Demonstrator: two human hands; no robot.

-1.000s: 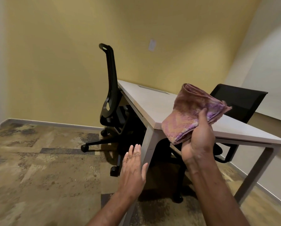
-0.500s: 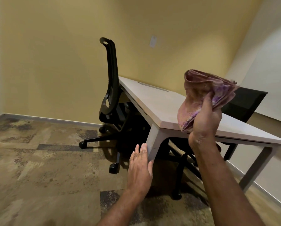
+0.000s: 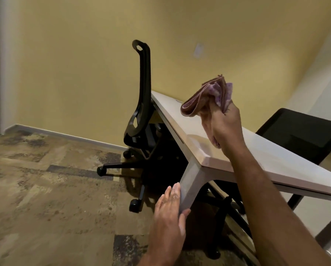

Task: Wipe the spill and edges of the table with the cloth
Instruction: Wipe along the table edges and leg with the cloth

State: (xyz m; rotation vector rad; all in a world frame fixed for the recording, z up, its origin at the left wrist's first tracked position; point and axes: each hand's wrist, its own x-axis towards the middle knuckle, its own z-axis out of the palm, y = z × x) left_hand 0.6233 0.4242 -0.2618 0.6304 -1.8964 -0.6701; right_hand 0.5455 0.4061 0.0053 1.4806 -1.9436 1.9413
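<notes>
A pale table (image 3: 275, 160) runs from the yellow wall toward the right, its near corner in front of me. A faint wet-looking patch (image 3: 199, 143) shows on the top near that corner. My right hand (image 3: 226, 129) is raised above the corner and grips a folded pink-purple cloth (image 3: 205, 96), which sticks up and to the left of my fingers, clear of the tabletop. My left hand (image 3: 168, 217) is low, flat with fingers extended, its fingertips at the table's grey corner leg (image 3: 191, 181).
A black office chair (image 3: 141, 116) stands at the table's left side, its wheeled base (image 3: 122, 167) spread on the patterned carpet. A second black chair (image 3: 302, 135) sits behind the table on the right. Walls close off the back and right.
My right hand has lifted and turned the cloth, which now hangs bunched above the table corner. The view has come closer to the table, and my left hand has reached the leg.
</notes>
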